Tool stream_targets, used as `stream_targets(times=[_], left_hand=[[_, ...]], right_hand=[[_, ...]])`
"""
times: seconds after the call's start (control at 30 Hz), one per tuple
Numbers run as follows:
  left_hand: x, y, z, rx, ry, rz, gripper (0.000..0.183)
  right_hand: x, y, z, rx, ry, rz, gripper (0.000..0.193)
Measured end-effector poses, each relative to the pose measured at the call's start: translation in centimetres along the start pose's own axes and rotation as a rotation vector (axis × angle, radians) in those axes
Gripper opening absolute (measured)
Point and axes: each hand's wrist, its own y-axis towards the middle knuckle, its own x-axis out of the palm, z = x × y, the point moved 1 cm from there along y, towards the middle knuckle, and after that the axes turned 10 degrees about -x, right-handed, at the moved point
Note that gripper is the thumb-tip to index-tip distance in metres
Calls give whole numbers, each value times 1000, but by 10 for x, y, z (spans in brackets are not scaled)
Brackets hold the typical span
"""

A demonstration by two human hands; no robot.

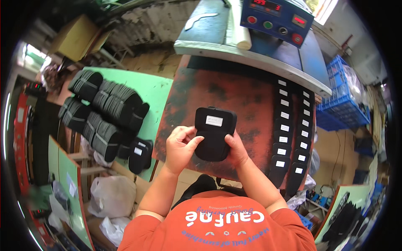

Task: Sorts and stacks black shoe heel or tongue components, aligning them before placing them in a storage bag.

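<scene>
Over the red-brown work surface I hold a black padded piece [212, 146] with rounded ends and a narrowed waist. A white label [214, 121] lies on its far half. My right hand [237, 149] grips its right edge, thumb on top and the fingers mostly hidden beneath. At the left edge, my left hand [181, 147] has its thumb and curled fingers closed on the piece near the waist. Whether it is one piece or two overlapping ones, I cannot tell.
Two overlapping columns of labelled black pieces [283, 127] run along the right of the work surface [180, 100]. Bundled black stacks [113, 100] lie on a green table [157, 90] at left. A machine with a blue control box [274, 25] stands ahead; blue crates [341, 94] are far right.
</scene>
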Motion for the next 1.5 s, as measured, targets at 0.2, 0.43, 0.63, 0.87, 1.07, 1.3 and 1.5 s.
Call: stream_targets(times=[0.2,0.43,0.63,0.87,1.07,1.3,1.5], left_hand=[[59,47,5,51,-45,-61,14],[121,81,-10,28,-143,-421,17],[182,139,-13,-445,-616,-351,20],[233,227,-46,-115,-81,-190,27],[243,218,-39,-118,35,-212,29],[203,181,-27,43,69,-290,26],[139,106,-3,-279,-115,-807,16]], right_hand=[[-25,-5,-7,-138,124,261,81],[-54,-21,-32,-383,80,468,81],[-74,-40,-52,-439,151,555,75],[-86,-50,-40,-336,269,407,75],[-93,-62,-31,-282,236,326,80],[-94,-65,-30,-282,282,323,77],[-90,-56,-27,-354,246,448,62]])
